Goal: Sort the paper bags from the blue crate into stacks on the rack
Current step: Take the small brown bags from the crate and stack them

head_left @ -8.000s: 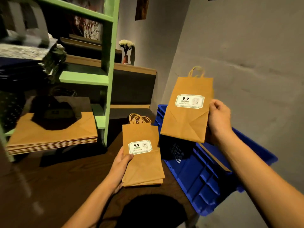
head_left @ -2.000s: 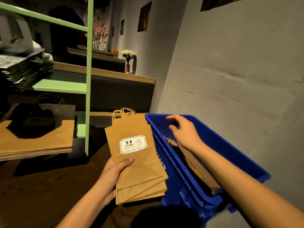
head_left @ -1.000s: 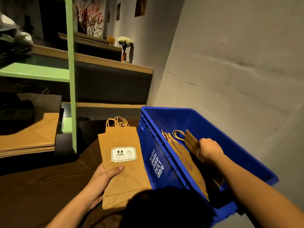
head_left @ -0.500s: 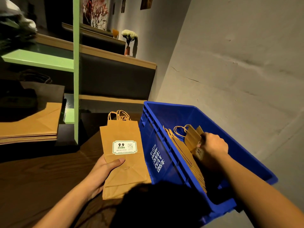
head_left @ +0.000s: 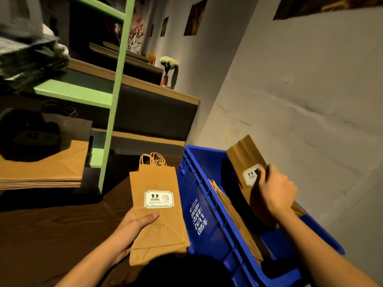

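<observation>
My left hand holds a small pile of flat brown paper bags with a white "9.9" label, thumb on top, just left of the blue crate. My right hand grips another brown labelled bag and holds it raised above the crate's far side. More flat brown bags stand on edge inside the crate. A stack of larger brown bags lies on the low shelf of the green rack at the left.
A dark bag lies on the large stack. Patterned bags are piled on the upper green shelf. The grey wall stands close behind the crate. A wooden ledge with a flower vase lies beyond.
My right hand has lifted one labelled bag up out of the crate. My left hand keeps its pile in about the same place.
</observation>
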Motion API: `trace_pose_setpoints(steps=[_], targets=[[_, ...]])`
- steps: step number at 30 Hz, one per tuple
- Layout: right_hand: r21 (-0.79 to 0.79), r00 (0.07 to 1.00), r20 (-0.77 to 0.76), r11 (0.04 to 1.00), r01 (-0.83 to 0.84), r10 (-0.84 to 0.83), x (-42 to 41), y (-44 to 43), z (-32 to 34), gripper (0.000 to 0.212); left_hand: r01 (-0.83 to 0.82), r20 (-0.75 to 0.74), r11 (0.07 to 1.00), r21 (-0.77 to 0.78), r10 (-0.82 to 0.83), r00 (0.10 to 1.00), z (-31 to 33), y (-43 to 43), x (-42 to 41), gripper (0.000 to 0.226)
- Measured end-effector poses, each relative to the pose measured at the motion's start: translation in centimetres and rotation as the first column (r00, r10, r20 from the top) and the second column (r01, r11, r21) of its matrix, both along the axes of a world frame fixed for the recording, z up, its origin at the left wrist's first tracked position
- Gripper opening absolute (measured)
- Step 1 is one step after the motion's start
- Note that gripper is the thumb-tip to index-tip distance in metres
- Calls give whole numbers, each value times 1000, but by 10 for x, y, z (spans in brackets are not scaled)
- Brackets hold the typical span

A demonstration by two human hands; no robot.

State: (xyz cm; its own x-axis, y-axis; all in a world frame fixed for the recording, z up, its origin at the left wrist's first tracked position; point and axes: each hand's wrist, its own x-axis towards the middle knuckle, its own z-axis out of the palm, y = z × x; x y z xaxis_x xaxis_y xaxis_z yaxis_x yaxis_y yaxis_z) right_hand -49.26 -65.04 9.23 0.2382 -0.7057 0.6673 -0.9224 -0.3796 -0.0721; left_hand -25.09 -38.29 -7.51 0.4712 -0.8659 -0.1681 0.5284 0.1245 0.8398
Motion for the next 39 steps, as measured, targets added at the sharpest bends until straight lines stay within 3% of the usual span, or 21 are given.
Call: trace_pose_setpoints(steps=[2, 4, 7, 9, 11, 12, 13, 15, 18, 22, 26, 28, 32, 35, 39], targets=[[-69, 978, 188, 995, -76, 88, 10, 18, 27, 40, -8, -9, 1000, -8, 8, 1000, 3, 0, 1, 41], [-65, 881, 435, 982, -177, 188, 24, 35, 56, 38, -23, 1, 1000, -10, 23, 1000, 7, 0, 0, 37], [31, 547, 803, 901, -433, 236, 50, 51, 92, 25, -40, -6, 999, -28, 39, 999, 11, 1, 0, 34], [189, 402, 906, 726, -661, 131, 72, 66, 98, 21, -68, -12, 996, -50, 68, 998, 13, 3, -1, 40], [346, 459, 885, 541, -766, 83, 93, 83, 86, 17, -95, -1, 992, -84, 95, 995, 15, 7, -3, 64], [410, 524, 846, 507, -759, 101, 104, 89, 74, 15, -97, 1, 991, -97, 97, 995, 14, 8, -2, 77], [449, 588, 796, 514, -731, 142, 113, 95, 61, 13, -99, -7, 989, -108, 99, 995, 16, 10, -3, 78], [455, 709, 649, 605, -654, 277, 126, 110, 35, 11, -101, -24, 988, -119, 99, 995, 19, 14, -4, 61], [424, 786, 475, 680, -598, 396, 142, 127, 5, 13, -80, -42, 990, -116, 76, 996, 21, 18, -1, 51], [440, 771, 455, 641, -629, 445, 154, 139, 3, 13, -74, -49, 990, -117, 69, 996, 20, 23, 2, 46], [241, 624, 662, 671, -701, 415, 143, 134, 40, 12, -99, -70, 990, -101, 92, 993, 19, 20, 8, 38], [224, 575, 720, 654, -723, 389, 138, 123, 53, 14, -129, -83, 989, -79, 122, 989, 20, 19, 11, 30], [404, 687, 543, 568, -718, 482, 140, 125, 36, 21, -137, -71, 988, -65, 133, 989, 24, 24, 10, 22], [488, 762, 319, 592, -641, 563, 147, 138, 1, 28, -109, -84, 989, -102, 101, 991, 25, 23, 7, 23], [697, 774, 230, 456, -554, 589, 161, 155, -36, 78, -75, -29, 977, -197, 71, 997, 19, 23, 7, 54]])
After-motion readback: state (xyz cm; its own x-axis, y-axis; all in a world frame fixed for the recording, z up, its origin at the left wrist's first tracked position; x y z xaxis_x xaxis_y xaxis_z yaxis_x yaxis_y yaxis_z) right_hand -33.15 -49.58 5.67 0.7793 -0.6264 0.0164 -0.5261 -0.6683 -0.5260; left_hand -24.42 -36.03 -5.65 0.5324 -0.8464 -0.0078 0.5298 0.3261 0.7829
